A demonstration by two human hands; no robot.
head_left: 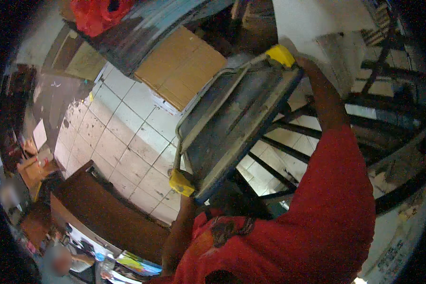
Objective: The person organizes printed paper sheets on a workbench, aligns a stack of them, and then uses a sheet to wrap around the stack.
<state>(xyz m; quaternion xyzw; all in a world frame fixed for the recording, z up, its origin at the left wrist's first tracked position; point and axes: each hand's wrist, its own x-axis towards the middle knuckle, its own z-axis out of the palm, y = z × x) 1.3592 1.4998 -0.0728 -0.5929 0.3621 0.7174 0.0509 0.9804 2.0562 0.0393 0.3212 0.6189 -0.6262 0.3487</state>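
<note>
I hold a grey flat platform cart (232, 128) lifted and tilted in front of me. It has yellow corner bumpers and a folded metal handle bar. My left hand (186, 197) grips its lower end just under the near yellow corner (180, 182). At the upper end my right hand (305, 64) is closed on the cart's edge beside the far yellow corner (280, 54). My red shirt (317, 222) fills the lower right of the view.
A staircase with dark steps (288, 142) lies below and to the right of the cart. A cardboard box (180, 66) sits on the pale tiled floor (123, 146). A brown counter (104, 208) stands lower left, where another person (57, 260) is. A red bag (97, 14) hangs at the top.
</note>
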